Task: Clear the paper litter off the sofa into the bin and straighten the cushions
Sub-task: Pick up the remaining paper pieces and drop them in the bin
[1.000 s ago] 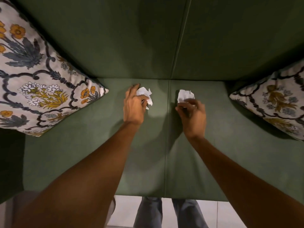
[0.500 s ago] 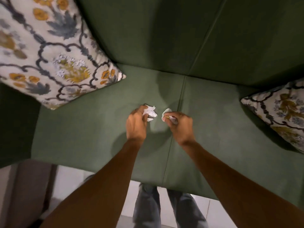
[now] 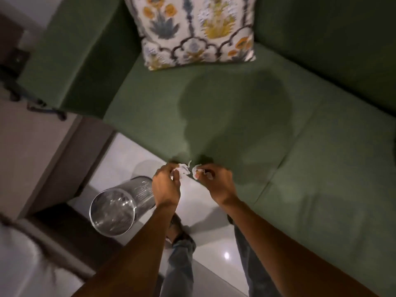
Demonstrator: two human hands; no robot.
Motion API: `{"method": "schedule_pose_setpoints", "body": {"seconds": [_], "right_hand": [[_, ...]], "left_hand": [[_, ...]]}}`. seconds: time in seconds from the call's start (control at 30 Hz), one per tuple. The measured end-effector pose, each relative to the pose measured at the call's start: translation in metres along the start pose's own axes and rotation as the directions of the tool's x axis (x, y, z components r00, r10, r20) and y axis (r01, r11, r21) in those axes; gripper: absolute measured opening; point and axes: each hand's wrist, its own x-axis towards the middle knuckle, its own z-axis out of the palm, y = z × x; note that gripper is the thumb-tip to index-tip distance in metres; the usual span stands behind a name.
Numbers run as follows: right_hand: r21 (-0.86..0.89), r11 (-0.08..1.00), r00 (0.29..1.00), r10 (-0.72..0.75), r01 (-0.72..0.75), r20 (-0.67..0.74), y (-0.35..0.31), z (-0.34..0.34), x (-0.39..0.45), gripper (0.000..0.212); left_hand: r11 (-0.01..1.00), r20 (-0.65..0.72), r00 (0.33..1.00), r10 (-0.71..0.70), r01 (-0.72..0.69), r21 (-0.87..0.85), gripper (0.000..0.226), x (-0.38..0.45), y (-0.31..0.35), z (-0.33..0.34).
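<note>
A pale glossy floor (image 3: 137, 159) is reflecting a spot of light. Grey jeans (image 3: 180, 266) are showing below. Beige panelling (image 3: 42, 151) is standing at left, with black cables (image 3: 32, 103) trailing across it.

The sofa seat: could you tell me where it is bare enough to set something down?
Most of the sofa seat is bare, from the floral cushion at the back corner across to the right edge of view. The front edge is crowded: the left hand and right hand each grip crumpled paper there, and the metal bin stands on the floor.
</note>
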Motion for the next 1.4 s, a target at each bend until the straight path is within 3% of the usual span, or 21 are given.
{"method": "schedule_pose_setpoints", "body": {"seconds": [0.13,0.33,0.57,0.6,0.7,0.83,0.97,1.17,1.4], "right_hand": [[0.042,0.998,0.992,-0.046,0.042,0.119,-0.016,0.084,-0.024,0.003],[-0.005,0.990,0.967,-0.135,0.140,0.215,-0.031,0.217,-0.055,0.009],[-0.157,0.962,0.935,-0.165,0.223,0.314,-0.034,0.328,-0.067,0.011],[-0.187,0.962,0.928,-0.123,0.198,0.351,-0.034,0.341,-0.068,0.016],[-0.296,0.946,0.893,0.014,0.134,0.449,-0.036,0.361,-0.069,0.065],[-0.300,0.943,0.904,-0.003,0.145,0.428,-0.033,0.358,-0.080,0.073],[-0.239,0.969,0.918,0.039,0.062,0.396,-0.040,0.330,-0.084,0.051],[-0.188,0.981,0.930,0.021,0.053,0.368,-0.058,0.274,-0.073,0.028],[-0.086,0.996,0.979,0.008,0.010,0.206,-0.067,0.174,-0.027,0.051]], "left_hand": [[0.982,-0.049,0.983,-0.178,0.174,-0.080,0.015,-0.018,-0.087,-0.032],[0.868,-0.084,0.879,-0.470,0.442,-0.228,0.015,-0.034,-0.218,-0.061],[0.846,-0.144,0.840,-0.522,0.489,-0.213,0.019,-0.031,-0.312,-0.076],[0.845,-0.132,0.843,-0.521,0.489,-0.215,0.021,-0.032,-0.323,-0.077],[0.821,-0.022,0.836,-0.549,0.534,-0.204,0.042,-0.032,-0.345,-0.077],[0.852,0.090,0.863,-0.497,0.505,-0.137,0.059,-0.039,-0.350,-0.080],[0.851,0.064,0.875,-0.479,0.481,-0.210,0.059,-0.044,-0.330,-0.083],[0.886,0.052,0.906,-0.419,0.421,-0.197,0.052,-0.030,-0.274,-0.089],[0.944,-0.001,0.958,-0.287,0.282,-0.172,0.056,0.013,-0.166,-0.080]]}}
